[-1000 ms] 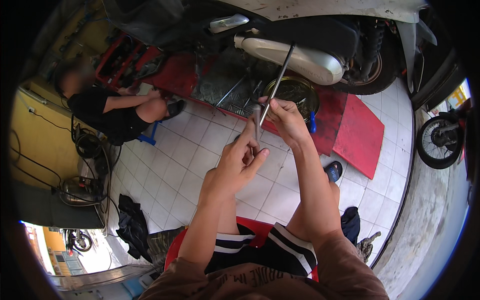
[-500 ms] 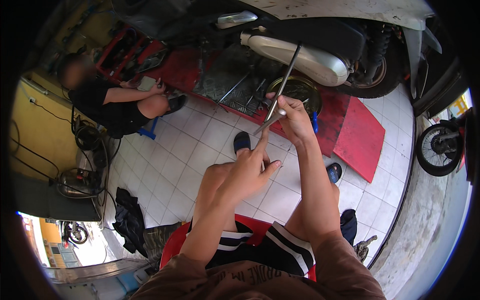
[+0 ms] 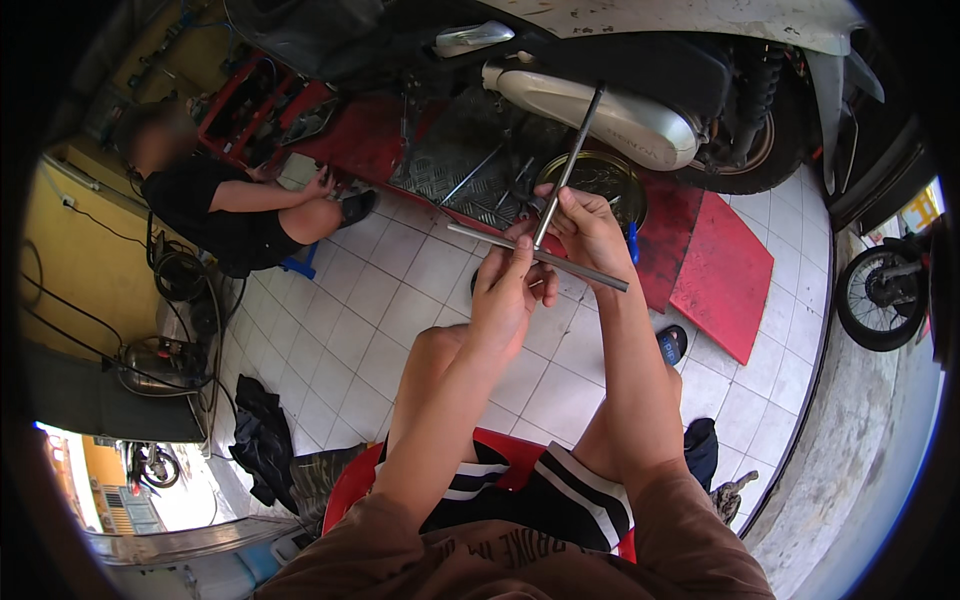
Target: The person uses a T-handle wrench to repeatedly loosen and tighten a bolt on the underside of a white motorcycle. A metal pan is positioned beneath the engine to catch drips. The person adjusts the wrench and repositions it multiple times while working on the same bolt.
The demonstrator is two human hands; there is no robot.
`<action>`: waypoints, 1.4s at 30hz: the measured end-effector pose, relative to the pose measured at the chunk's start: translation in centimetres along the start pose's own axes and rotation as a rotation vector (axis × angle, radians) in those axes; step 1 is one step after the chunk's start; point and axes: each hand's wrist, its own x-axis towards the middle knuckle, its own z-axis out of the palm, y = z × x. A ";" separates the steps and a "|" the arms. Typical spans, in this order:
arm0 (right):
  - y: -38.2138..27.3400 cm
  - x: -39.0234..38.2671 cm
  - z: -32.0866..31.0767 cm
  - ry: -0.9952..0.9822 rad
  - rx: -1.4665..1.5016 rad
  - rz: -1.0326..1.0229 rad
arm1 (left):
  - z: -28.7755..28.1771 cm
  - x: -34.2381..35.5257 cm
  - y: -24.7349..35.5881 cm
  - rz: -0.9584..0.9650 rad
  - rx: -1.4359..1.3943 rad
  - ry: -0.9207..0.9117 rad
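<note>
- Head view, held thing: a long silver metal T-shaped tool [image 3: 579, 143] is in both hands, in front of the person and above the white tiled floor [image 3: 390, 310]. Its straight shaft points up and slightly right in the view; its plain crossbar [image 3: 590, 274] slants from upper left to lower right.
- Left hand [image 3: 505, 298]: below the crossbar, pinching it near the junction, thumb laid over the bar; other fingers loosely curled. One bar end extends past this hand to the upper left.
- Right hand [image 3: 592, 228]: beside the shaft, just above the junction, pinching it between thumb and fingers. The bar's other end crosses in front of this wrist; contact there, cannot tell.
- Shaft tip: overlaps the silver elongated engine cover [image 3: 635, 135] of a raised motorbike in the view; whether they touch, cannot tell.
- Beyond the hands: a round dark basin with a yellowish rim [image 3: 645, 190]; a blue handle [image 3: 633, 243] near its right edge; a red metal ramp [image 3: 728, 275] to the right; a dark patterned metal plate [image 3: 425, 182] bearing a thin metal rod [image 3: 470, 176].
- Far left: a seated person in black [image 3: 220, 210], hands in front.
</note>
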 end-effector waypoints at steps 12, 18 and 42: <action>-0.5 0.1 0.2 0.059 0.025 0.015 | 0.1 1.0 0.6 0.044 0.309 -0.123; -0.2 0.3 0.8 0.052 -0.122 0.022 | -1.5 2.4 -0.3 0.238 0.471 0.031; -0.1 0.7 -0.5 0.017 -0.084 0.056 | 0.4 2.2 -3.2 0.353 0.288 0.118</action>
